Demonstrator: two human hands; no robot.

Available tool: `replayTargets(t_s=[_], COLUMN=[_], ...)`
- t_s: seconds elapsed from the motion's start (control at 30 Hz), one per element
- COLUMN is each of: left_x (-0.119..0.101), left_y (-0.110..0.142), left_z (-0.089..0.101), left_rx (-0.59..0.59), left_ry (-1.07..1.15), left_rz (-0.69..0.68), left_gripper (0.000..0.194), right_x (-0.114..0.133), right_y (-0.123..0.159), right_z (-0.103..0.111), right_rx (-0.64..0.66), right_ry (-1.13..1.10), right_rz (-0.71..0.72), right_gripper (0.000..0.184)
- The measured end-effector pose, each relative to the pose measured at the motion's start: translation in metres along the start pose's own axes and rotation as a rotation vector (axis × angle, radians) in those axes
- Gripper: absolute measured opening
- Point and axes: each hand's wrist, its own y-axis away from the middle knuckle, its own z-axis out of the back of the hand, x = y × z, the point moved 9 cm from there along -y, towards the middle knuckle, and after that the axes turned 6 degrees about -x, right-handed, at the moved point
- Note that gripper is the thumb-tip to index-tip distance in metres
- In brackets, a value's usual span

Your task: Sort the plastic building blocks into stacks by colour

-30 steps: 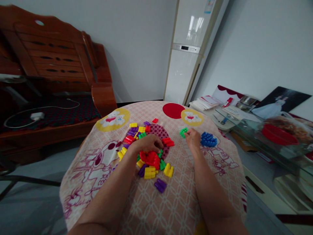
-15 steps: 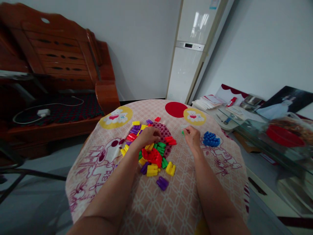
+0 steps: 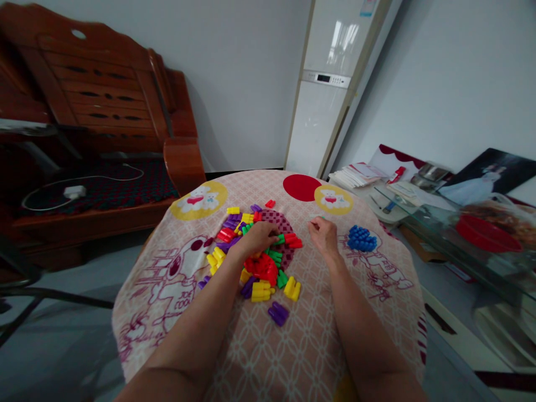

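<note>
My left hand [image 3: 263,234] reaches over a loose pile of plastic building blocks. Its fingers pinch a green block [image 3: 279,240], whose end sticks out beside a red block [image 3: 293,241]. Under and around that hand lie a red cluster [image 3: 263,268], green blocks [image 3: 274,257], yellow blocks [image 3: 261,291] and purple blocks [image 3: 248,287]. My right hand [image 3: 324,234] is held to the right of the pile, fingers curled together; what they hold, if anything, is hidden behind them. Farther right sits a group of blue blocks [image 3: 362,238], apart from the hand.
The blocks lie on a round table with a patterned cloth [image 3: 310,346]. A purple block [image 3: 278,314] is nearest to me. On the right stands a glass shelf [image 3: 452,223] with papers and a red basin [image 3: 488,231]. A wooden bench [image 3: 180,156] is at the left.
My left hand has lifted slightly off the pile and now pinches a green block. The green cluster at my right fingertips has gone out of sight behind that hand, and the view shifted slightly.
</note>
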Motion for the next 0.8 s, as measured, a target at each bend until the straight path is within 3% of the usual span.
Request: replayTargets(t_s=[0.13, 0.23, 0.37, 0.47, 0.67, 0.8], left_x=[0.003, 0.002, -0.009, -0.022, -0.03, -0.025], left_y=[-0.001, 0.001, 0.008, 0.015, 0.021, 0.021], left_z=[0.01, 0.011, -0.003, -0.009, -0.005, -0.009], left_rx=[-0.056, -0.042, 0.157, 0.242, 0.2, 0.2], left_ry=[0.136, 0.117, 0.072, -0.004, -0.232, -0.233], left_rz=[0.009, 0.004, -0.024, -0.066, 0.016, 0.024], left_gripper=[0.02, 0.022, 0.017, 0.031, 0.042, 0.037], right_x=[0.01, 0.016, 0.017, 0.016, 0.025, 0.038], right_y=[0.002, 0.004, 0.006, 0.006, 0.008, 0.012], right_z=[-0.007, -0.011, -0.012, -0.013, -0.017, -0.023], right_rx=[0.054, 0.072, 0.073, 0.082, 0.095, 0.135], right_ry=[-0.086, -0.129, -0.134, -0.128, -0.083, -0.11], right_rz=[0.031, 0.05, 0.048, 0.04, 0.068, 0.104], right_gripper=[0.02, 0.02, 0.019, 0.019, 0.019, 0.019])
